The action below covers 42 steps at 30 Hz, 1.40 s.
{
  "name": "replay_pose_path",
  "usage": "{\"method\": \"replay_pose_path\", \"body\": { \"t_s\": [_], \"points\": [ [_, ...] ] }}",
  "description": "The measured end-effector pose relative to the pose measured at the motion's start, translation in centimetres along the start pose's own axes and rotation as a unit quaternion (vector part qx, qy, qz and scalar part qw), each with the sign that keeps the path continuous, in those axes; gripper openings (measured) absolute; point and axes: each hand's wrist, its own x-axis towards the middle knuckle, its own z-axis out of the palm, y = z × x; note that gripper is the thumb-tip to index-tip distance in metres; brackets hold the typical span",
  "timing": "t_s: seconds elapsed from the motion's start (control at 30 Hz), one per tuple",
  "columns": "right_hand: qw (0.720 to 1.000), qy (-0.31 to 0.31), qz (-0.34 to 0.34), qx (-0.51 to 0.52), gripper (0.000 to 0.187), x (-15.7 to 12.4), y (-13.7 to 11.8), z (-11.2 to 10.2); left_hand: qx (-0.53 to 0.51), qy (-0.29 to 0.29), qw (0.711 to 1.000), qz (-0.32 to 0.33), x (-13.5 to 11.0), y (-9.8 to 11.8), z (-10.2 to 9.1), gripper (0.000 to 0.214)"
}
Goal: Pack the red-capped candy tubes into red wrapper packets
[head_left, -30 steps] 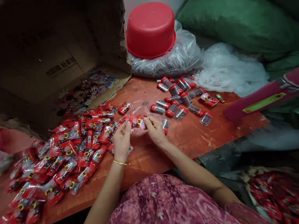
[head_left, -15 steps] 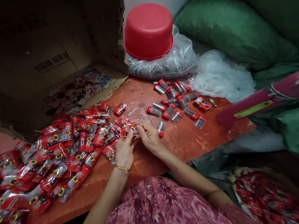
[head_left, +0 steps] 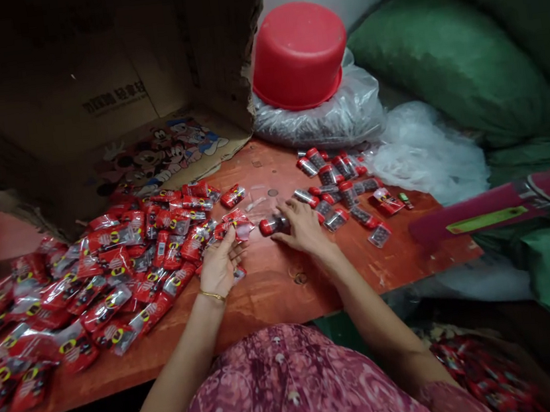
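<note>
My left hand pinches a flimsy red packet; my right hand is wrapped round a red-capped clear cylinder just beside it, over the scuffed desk. Glossy packets heap before a ragged cardboard box on my left; loose cylinders lie right, near a smooth basin upturned on a crinkled plastic bag.

Small bottle | clear, dark-filled | lying sideways, pointing its red end left | packet | red and clear film, glinting | sitting just left of small bottle
</note>
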Motion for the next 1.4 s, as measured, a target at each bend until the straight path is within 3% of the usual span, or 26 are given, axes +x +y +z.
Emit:
{"method": "replay_pose_path", "body": {
  "t_s": [0.07,0.17,0.27,0.4,0.53,0.63,0.8,0.97,1.17,1.27,1.4],
  "points": [
    [0.999,-0.018,-0.046,-0.008,0.061,0.3,0.5,-0.1,-0.006,0.001,1.0,-0.009,0.1,0.4,-0.4,0.024],
    [0.991,-0.055,-0.119,0.0,0.044,1.1,1.0,-0.3,-0.01,-0.001,1.0,-0.014,0.1,0.6,-0.7,0.022],
    [0.989,-0.056,-0.139,0.01,0.033,1.3,1.0,-0.4,-0.01,-0.002,1.0,-0.014,0.1,0.6,-1.0,0.022],
    [0.988,0.018,-0.119,0.094,0.036,-0.6,0.4,-1.0,-0.008,-0.017,1.0,-0.018,-0.1,0.6,-1.0,0.025],
    [0.954,0.099,-0.159,0.233,0.037,-3.4,-1.1,-2.7,0.008,-0.037,0.999,-0.016,-0.3,0.6,-0.8,0.031],
    [0.936,0.125,-0.189,0.271,0.036,-4.5,-2.3,-3.7,0.043,-0.058,0.997,-0.004,-0.4,0.4,-0.7,0.039],
    [0.931,0.12,-0.21,0.275,0.036,-4.4,-2.8,-3.7,0.101,-0.072,0.991,0.042,-0.4,0.0,-1.0,0.043],
    [0.928,0.116,-0.187,0.302,0.034,-4.5,-3.3,-2.9,0.122,-0.079,0.986,0.08,-0.2,-0.3,-1.2,0.039],
    [0.926,0.175,-0.151,0.299,0.034,-5.0,-4.8,-1.9,0.028,-0.082,0.989,0.12,-0.5,-1.5,0.0,0.038],
    [0.922,0.183,-0.122,0.32,0.033,-5.1,-5.6,-1.4,-0.003,-0.086,0.991,0.103,-0.6,-2.0,0.4,0.037],
    [0.903,0.144,-0.077,0.397,0.032,-5.0,-6.8,-0.8,-0.013,-0.111,0.99,0.081,-0.8,-2.0,0.5,0.038]
  ]
}}
